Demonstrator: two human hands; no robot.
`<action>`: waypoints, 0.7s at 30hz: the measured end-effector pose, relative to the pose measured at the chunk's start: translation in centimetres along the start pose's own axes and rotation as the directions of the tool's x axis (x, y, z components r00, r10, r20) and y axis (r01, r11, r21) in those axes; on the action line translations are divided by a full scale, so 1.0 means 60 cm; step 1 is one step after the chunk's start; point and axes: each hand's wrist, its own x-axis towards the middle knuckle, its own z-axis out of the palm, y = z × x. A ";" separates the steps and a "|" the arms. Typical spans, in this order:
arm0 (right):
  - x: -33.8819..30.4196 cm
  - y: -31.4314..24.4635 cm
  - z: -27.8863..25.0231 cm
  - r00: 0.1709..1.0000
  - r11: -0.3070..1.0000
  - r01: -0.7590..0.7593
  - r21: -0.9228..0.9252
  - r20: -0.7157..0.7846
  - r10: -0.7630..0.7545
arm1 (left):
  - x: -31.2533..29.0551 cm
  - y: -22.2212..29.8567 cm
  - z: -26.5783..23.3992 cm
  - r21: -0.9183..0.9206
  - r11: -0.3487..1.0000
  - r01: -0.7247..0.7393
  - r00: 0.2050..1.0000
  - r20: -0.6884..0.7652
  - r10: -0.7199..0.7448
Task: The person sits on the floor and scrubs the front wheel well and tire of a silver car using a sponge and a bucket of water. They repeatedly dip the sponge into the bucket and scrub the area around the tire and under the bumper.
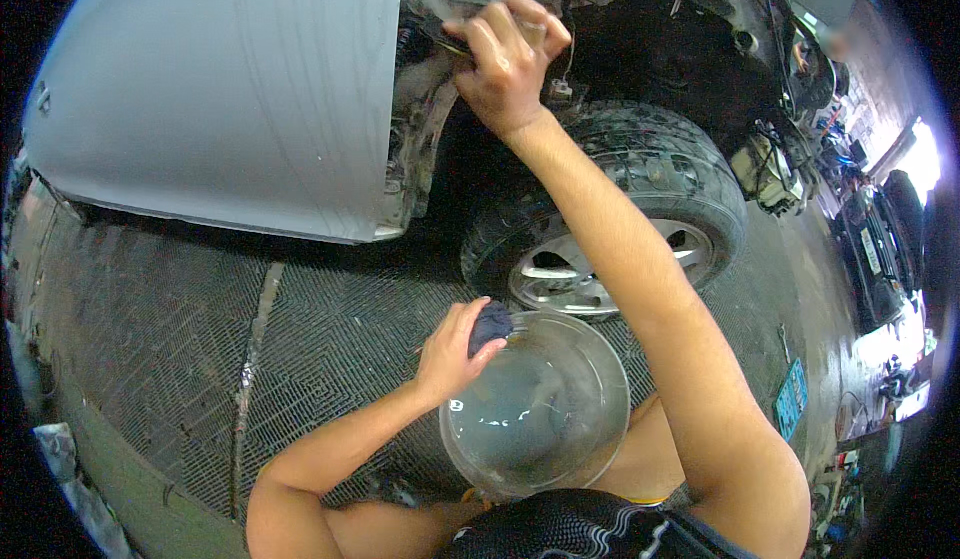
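My left hand (pixel 448 354) is closed around a dark, crumpled cloth (pixel 490 329) at the left rim of a clear plastic tub (pixel 612 364). Water (pixel 515 399) lies in the tub, close in front of my body. Up and to the right, my right hand (pixel 507 64) is raised beside the edge of a grey car door (pixel 230 89). Its fingers are curled, and a thin dark edge shows by the fingertips; what it is, I cannot make out. Wet streaks run down the door panel.
Below the exposed wheel arch (pixel 660 39) stands a car wheel with a worn tyre (pixel 630 154). Ribbed dark matting (pixel 340 359) covers the floor. On the right lie a blue flat item (pixel 792 399) and a black car part (pixel 872 254).
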 end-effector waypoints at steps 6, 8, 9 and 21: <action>0.055 -0.006 0.033 0.995 0.998 0.060 -0.035 -0.076 -0.062 | 0.002 -0.002 -0.007 -0.041 0.999 -0.008 1.000 0.001 0.008; 0.000 -0.003 0.017 0.998 1.000 0.018 0.013 -0.066 -0.017 | -0.003 -0.001 -0.015 -0.039 0.997 0.064 0.998 0.033 -0.062; -0.008 -0.004 -0.001 1.000 1.000 -0.001 -0.003 0.000 0.001 | -0.003 0.000 -0.014 -0.041 0.995 0.092 0.995 0.050 -0.090; 0.011 0.006 -0.014 0.997 0.999 0.027 0.018 0.068 -0.028 | 0.004 -0.005 -0.009 -0.046 0.999 0.004 1.000 0.013 -0.004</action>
